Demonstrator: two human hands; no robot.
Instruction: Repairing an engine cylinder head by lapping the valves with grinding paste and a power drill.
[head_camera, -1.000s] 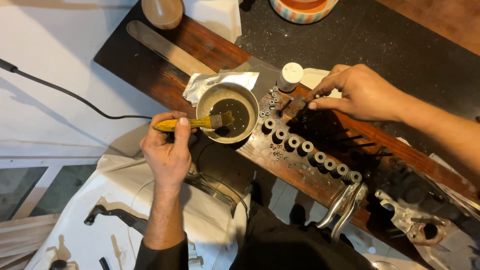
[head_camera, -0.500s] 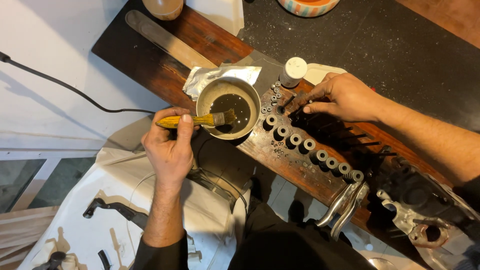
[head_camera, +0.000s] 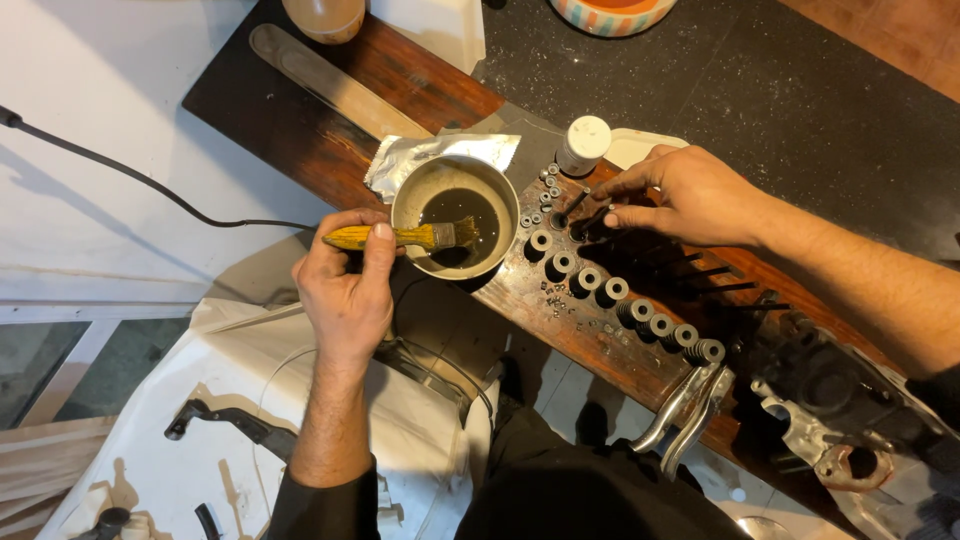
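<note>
The paintbrush (head_camera: 400, 236) has a yellow handle, and its bristles sit in the dark liquid inside a round bowl (head_camera: 455, 215). The left hand (head_camera: 345, 285) is grasping the handle, with its fingers (head_camera: 378, 245) clenched around it. The bowl stands on the near edge of a long wooden board (head_camera: 300, 110) on the desk (head_camera: 800, 90).

Just beside the bowl, the right hand (head_camera: 690, 195) rests on the board. Its fingers pinch a thin dark metal rod (head_camera: 578, 203) and point it down toward the small parts there. A row of little round springs (head_camera: 620, 305) runs along the board from the bowl toward the right. Some tiny rings and nuts (head_camera: 548, 185) lie near the bowl, and more dark rods (head_camera: 715, 275) lie just behind the springs.

I think the cleaning is only part way done. The brush is wet and ready, but the springs and rods look dark and oily, and one rod is just being handled.

Farther out there is a white bottle (head_camera: 582, 145) behind the right hand, a bit of silver foil (head_camera: 420, 152) behind the bowl, and a shiny metal tool (head_camera: 690, 405) at the end of the row. A dark engine part (head_camera: 840, 400) sits at the far right. A white cloth (head_camera: 200, 400) covers the person's lap, and a black cable (head_camera: 150, 185) lies on the white surface at the left.
</note>
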